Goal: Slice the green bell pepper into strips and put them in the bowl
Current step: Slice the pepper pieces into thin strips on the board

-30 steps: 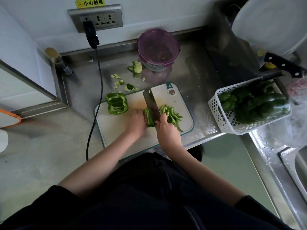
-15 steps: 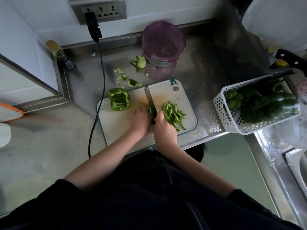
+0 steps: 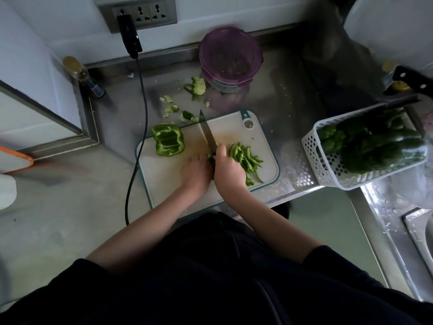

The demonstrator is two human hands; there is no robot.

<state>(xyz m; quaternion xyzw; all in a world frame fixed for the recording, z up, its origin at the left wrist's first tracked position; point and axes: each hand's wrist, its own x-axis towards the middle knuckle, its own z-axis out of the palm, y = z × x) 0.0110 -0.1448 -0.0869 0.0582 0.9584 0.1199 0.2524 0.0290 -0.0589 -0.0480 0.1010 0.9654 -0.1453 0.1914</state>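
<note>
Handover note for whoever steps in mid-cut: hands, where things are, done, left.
Right hand grips the knife, blade down on the cutting board. Left hand rests on the pepper piece being cut, mostly hidden between the hands.
Cut strips are piled on the board right of the blade. An uncut pepper half sits at the board's far left. The purple bowl stands behind the board; its contents are unclear.
Done: one pile of strips. Left: finish this piece, slice the half, move the strips to the bowl.
</note>
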